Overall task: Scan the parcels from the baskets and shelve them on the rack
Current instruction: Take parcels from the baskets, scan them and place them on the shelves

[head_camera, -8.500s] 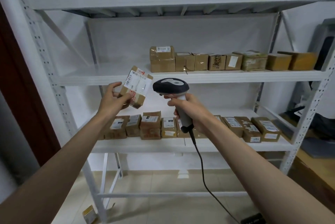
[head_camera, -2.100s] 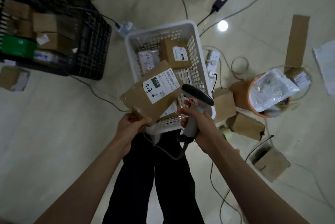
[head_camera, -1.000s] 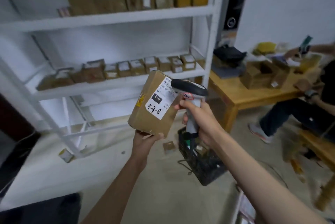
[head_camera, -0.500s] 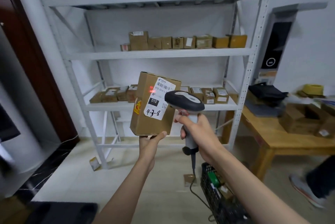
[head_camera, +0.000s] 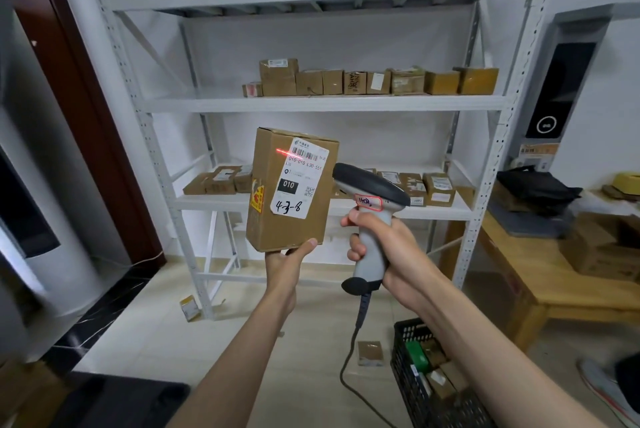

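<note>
My left hand [head_camera: 287,259] holds a brown cardboard parcel [head_camera: 273,219] upright from below, thumb on its front. Its white label reads 010 and 4-3-8, and a red scan line crosses the barcode at the top. My right hand [head_camera: 388,251] grips the handle of a grey corded barcode scanner [head_camera: 370,192], whose dark head points at the label from the right. Behind stands the white metal rack [head_camera: 325,103], with a row of parcels on its upper shelf and more on the lower shelf.
A black basket [head_camera: 415,379] with parcels sits on the floor at lower right. A wooden table [head_camera: 540,275] with boxes and a black bag stands right of the rack. Small parcels lie on the floor. Another person's shoe shows at far right.
I have turned from the baskets on the floor to face the rack. The parcel is now more upright and nearer the rack, and the red scan line has moved up onto the barcode.
</note>
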